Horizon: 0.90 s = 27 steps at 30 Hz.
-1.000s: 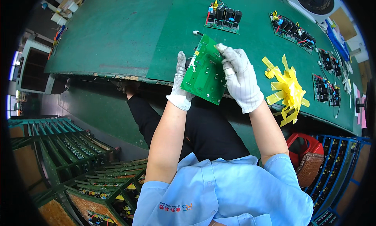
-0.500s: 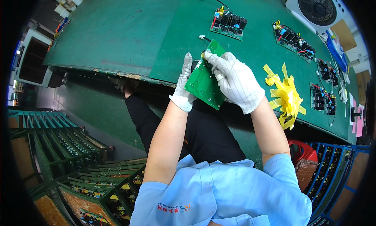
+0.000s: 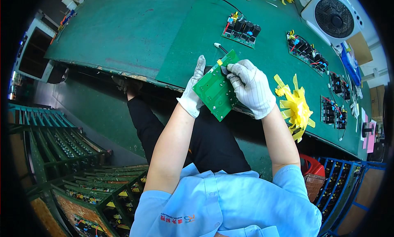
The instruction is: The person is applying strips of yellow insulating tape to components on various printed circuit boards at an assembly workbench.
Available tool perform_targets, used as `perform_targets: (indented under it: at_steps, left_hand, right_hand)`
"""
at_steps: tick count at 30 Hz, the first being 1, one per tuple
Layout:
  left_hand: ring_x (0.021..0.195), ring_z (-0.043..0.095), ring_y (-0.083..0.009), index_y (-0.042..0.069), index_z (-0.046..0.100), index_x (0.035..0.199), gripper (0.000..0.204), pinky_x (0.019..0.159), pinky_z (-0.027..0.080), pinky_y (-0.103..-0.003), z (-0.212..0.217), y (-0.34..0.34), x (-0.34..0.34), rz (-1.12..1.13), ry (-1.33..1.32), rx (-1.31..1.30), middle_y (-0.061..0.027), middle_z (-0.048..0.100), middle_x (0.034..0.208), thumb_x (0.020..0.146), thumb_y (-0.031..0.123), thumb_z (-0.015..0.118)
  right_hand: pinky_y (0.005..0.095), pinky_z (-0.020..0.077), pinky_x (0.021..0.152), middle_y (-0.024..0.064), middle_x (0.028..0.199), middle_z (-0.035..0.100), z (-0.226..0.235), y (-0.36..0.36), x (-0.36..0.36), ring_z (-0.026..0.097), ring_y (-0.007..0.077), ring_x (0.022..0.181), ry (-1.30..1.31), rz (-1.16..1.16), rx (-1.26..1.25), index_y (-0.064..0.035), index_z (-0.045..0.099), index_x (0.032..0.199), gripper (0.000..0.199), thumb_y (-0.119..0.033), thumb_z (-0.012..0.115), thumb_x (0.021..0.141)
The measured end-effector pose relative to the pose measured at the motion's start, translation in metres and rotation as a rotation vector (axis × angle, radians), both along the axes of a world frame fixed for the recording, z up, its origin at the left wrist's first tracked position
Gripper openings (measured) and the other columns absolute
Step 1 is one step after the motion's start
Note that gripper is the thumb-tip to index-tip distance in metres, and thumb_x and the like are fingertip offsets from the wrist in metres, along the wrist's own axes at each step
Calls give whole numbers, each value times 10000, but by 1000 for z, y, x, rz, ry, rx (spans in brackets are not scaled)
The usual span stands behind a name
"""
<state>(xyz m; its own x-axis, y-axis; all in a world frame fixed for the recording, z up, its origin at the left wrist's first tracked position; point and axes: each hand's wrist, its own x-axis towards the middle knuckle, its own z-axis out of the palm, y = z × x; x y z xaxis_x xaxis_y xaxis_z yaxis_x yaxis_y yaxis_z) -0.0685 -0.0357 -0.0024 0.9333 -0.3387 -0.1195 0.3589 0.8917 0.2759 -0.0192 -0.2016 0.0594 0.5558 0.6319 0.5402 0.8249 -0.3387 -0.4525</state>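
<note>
My gloved left hand [image 3: 193, 93] supports a green circuit board [image 3: 215, 91] by its left edge, thumb raised and the other fingers hidden behind it. The board is tilted, its flat soldered side toward me, and a black cable with a white plug sticks out past its top edge. A bit of yellow tape [image 3: 219, 62] sits near the board's upper edge. My gloved right hand [image 3: 252, 89] is closed at the board's right side, pinching a small dark flat piece [image 3: 224, 71] against its face beside the tape. What exactly that piece is, I cannot make out.
A heap of yellow tape strips [image 3: 297, 109] hangs over the table edge on the right. Several boards with black capacitors [image 3: 244, 31] lie on the green table [image 3: 123, 35]. A fan [image 3: 334, 15] stands at the back right. Racks of boards [image 3: 98, 187] flank me.
My right hand has shifted slightly down and right from the board's upper edge, uncovering the yellow tape and the dark piece. The left hand still holds the board.
</note>
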Motion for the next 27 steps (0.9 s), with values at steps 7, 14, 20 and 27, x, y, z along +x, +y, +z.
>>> perform_targets:
  at_steps: [7,14,20,27]
  left_hand:
    - [1187,559,-298,148,390,1462,890,1006,469,-498,-1,-1,2,-11,-22,90,-145,531,1336,836,777,453]
    - [1187,558,-300,146,378,1471,892,1008,467,-500,-4,1,6,-64,-57,47,-145,530,1336,846,782,420]
    - [1185,559,-293,138,386,1465,854,1007,468,-499,-5,4,6,-82,-39,24,-138,537,1332,868,748,432]
    - [1163,570,-290,128,436,1426,799,999,471,-498,-11,6,10,-167,-47,-191,-135,558,1304,887,718,442]
  right_hand:
    - [357,525,656,123,863,634,2,-6,4,648,301,755,54,45,2,-27,668,966,191,10,662,779]
    - [353,521,657,122,868,631,-1,-9,11,644,298,756,95,76,-7,-32,669,965,197,14,667,774]
    - [357,530,663,115,867,634,-2,-8,7,649,300,764,3,34,-5,-39,665,958,187,3,670,776]
    - [354,532,651,113,876,634,-13,-5,4,649,297,766,-11,-33,-2,-36,660,976,206,2,676,775]
